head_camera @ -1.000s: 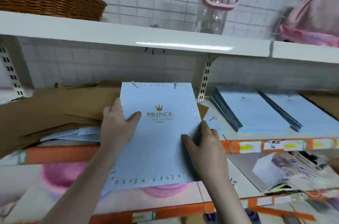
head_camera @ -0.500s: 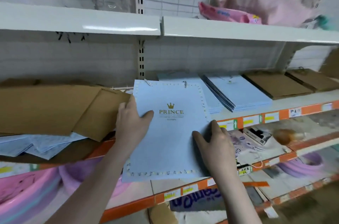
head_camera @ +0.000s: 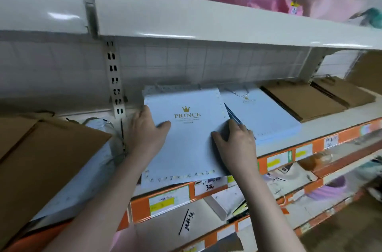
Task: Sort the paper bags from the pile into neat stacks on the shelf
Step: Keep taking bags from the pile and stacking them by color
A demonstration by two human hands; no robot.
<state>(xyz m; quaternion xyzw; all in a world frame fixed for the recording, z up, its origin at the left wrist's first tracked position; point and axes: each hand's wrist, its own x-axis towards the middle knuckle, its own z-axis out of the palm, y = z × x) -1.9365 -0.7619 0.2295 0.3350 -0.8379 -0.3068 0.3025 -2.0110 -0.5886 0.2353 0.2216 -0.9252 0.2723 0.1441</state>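
Mid-placement right now: pale blue bag [head_camera: 186, 140] pinched at both side edges, left hand [head_camera: 147, 134] thumb on top with fingers underneath, right hand [head_camera: 233, 140] the same way. Sits half on the shelf [head_camera: 322, 127], near end poking out over the orange price strip [head_camera: 277, 161]. Probably lying on more blue bags at the back, hard to tell. Next up, likely: slide in, square the edges, let go. Second blue stack [head_camera: 262, 113] just right, brown stacks [head_camera: 299, 101] further along, messy brown pile [head_camera: 41, 158] to the left.
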